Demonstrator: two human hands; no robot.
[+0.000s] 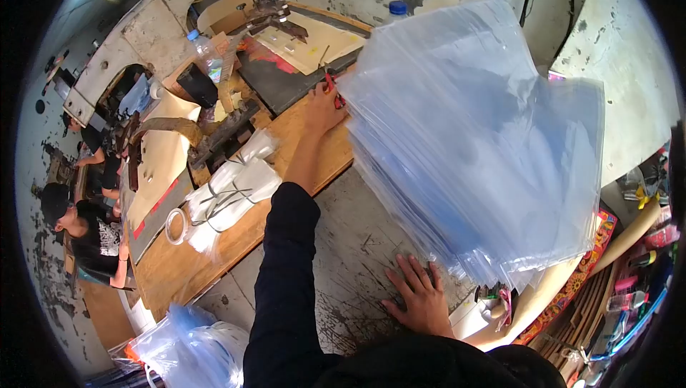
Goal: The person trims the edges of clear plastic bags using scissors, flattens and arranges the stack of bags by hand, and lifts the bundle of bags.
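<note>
My left hand (323, 111) reaches over the wooden board and is closed around red-handled scissors (331, 88), whose dark tips point away from me. Close to its right lies a large, fanned stack of clear plastic sheets or bags (479, 138), with bluish glare on top. Palm down on the scratched grey table (350, 245), my right hand (420, 296) has its fingers spread, just beside the stack's near edge and holding nothing. Left of my left forearm, a bundle of white plastic strips (236, 191) is tied with dark cord.
A roll of tape (176, 226) lies on the wooden board (161, 274). Clamped presses (268, 9) and a water bottle (206, 56) stand behind. Clear plastic bags (193, 349) sit at lower left. Two people work at far left. Cardboard (572, 316) and clutter fill the right side.
</note>
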